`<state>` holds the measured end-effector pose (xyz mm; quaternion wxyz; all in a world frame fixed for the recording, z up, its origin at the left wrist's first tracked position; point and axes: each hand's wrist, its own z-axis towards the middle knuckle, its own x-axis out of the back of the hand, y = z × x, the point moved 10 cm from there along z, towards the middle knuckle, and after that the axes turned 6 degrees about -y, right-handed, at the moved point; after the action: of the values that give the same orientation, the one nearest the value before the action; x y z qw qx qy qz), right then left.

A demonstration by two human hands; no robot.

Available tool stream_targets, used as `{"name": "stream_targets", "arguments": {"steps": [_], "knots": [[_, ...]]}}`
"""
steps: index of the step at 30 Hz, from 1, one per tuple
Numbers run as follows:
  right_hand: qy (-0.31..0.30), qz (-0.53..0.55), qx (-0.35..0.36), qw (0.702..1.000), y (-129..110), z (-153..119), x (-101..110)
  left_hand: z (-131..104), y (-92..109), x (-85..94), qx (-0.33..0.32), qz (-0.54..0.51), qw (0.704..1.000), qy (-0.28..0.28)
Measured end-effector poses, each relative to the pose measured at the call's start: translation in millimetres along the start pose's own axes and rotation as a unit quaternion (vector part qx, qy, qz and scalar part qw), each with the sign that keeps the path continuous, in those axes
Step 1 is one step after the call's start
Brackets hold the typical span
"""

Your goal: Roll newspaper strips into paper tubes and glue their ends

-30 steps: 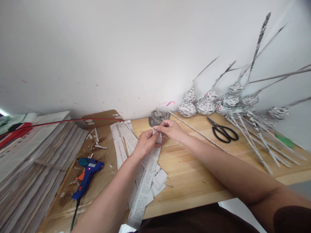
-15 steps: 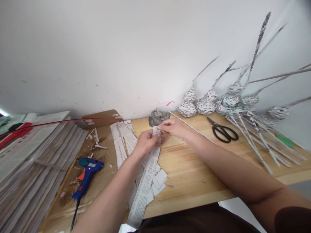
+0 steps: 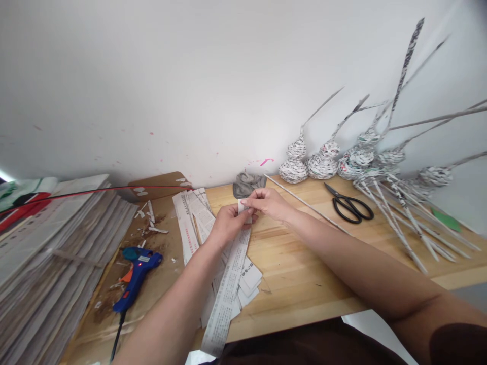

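Observation:
A long newspaper strip (image 3: 228,299) runs from between my hands down over the table's front edge. My left hand (image 3: 230,223) grips it near its upper end, thumb on top. At that same end my right hand (image 3: 266,203) pinches the paper between thumb and fingers, touching the left fingertips. Beneath the strip and my left forearm lie more cut newspaper strips (image 3: 249,279), partly hidden. Just behind my hands is a crumpled grey cloth (image 3: 248,183). A thin rolled paper stick (image 3: 300,199) passes behind my right wrist.
Left, a blue glue gun (image 3: 137,284) lies on stained cardboard (image 3: 163,268) beside a tall newspaper stack (image 3: 64,268). Black scissors (image 3: 348,204), loose paper sticks (image 3: 411,223) and several woven paper gourds (image 3: 293,162) with long stems stand or lie at the right.
My right fingers have curled in and shifted slightly left over the strip's top end. The strip's lower end has moved a little to the right.

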<state>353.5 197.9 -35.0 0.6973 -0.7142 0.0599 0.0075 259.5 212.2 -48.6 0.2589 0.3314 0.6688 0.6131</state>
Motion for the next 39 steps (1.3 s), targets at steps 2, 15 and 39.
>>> {"name": "stream_targets", "arguments": {"steps": [2, 15, 39], "knots": [[-0.011, -0.001, 0.009, 1.000, -1, 1, -1, 0, -1, 0.6, 0.005, -0.015, 1.000, 0.001], [-0.002, -0.012, -0.005, 1.000, -2, -1, 5, 4, 0, -4.5, -0.007, -0.045, 0.999, -0.011], [-0.029, 0.016, -0.009, 0.999, -3, -1, 3, 3, -1, -13.3, -0.017, -0.026, 0.999, -0.037]]}}
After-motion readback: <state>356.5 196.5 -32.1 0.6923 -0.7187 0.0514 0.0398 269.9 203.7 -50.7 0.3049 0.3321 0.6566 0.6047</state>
